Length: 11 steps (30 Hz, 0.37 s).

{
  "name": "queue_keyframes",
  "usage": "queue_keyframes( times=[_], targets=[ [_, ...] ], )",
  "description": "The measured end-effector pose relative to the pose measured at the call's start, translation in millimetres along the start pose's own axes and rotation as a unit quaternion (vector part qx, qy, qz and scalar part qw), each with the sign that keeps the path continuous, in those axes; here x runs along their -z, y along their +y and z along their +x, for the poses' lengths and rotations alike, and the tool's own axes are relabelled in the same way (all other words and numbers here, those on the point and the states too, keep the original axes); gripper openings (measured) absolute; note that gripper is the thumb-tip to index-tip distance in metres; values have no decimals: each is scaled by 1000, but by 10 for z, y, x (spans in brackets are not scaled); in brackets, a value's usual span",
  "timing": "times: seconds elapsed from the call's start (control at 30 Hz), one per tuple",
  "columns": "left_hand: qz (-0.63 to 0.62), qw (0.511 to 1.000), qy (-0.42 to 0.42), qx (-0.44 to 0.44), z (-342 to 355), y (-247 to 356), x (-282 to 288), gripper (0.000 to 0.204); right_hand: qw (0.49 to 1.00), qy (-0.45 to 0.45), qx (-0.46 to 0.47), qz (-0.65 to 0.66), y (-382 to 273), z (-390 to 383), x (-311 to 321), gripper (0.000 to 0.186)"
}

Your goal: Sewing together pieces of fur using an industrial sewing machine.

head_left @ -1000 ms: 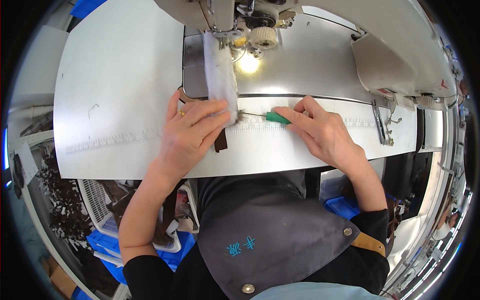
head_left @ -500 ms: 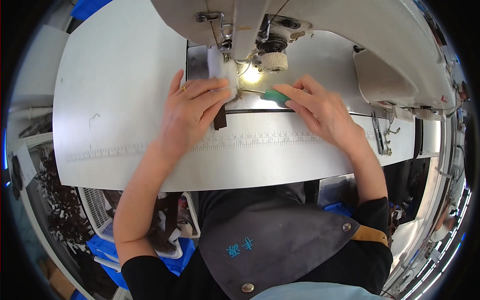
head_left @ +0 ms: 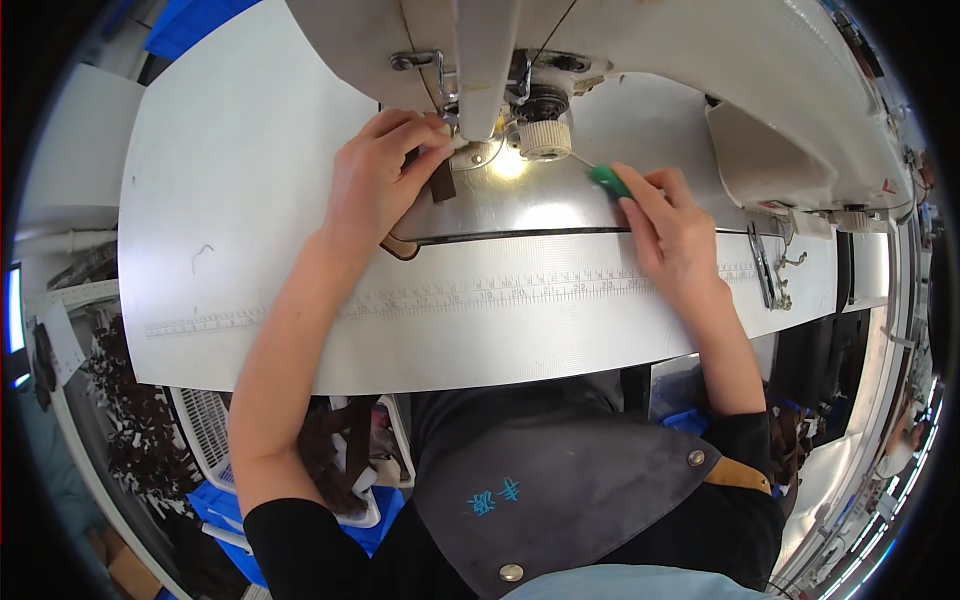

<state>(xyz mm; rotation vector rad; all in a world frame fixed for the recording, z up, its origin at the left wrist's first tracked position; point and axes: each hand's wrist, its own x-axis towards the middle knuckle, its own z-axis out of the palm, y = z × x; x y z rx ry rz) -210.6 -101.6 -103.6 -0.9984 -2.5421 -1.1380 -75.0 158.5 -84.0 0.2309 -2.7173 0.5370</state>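
Dark brown strap (head_left: 441, 181) sits under the left hand (head_left: 385, 180), at the needle area of the sewing machine (head_left: 520, 60); the fingers are bent and pinch the strap together with a small white piece (head_left: 458, 142) against the shiny metal plate (head_left: 540, 205). A tan loop end (head_left: 400, 247) pokes out below the palm. The right hand (head_left: 672, 225) is closed around a green-handled tool (head_left: 606, 180), its thin tip pointing toward the ribbed white knob (head_left: 546, 139) beside the lit spot. Both hands rest on the white tabletop (head_left: 230, 200), which carries a printed ruler strip (head_left: 450, 297) along its front. The machine head overhangs the work and hides the needle itself. Below the tabletop's left edge, blue bins (head_left: 215, 505) hold dark brown pieces (head_left: 340, 460), next to a white slotted basket (head_left: 205, 430).
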Motion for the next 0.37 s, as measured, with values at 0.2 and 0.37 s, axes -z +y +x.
queue_keyframes(
  times=[0.2,0.37],
  targets=[
    [-26,1000,-6,-6,1,-25,35,8,992,72,-98,-35,240,-266,146,27],
    [-143,975,-134,101,-13,-38,267,15,988,86,-117,-50,258,-387,162,28]
  ],
)
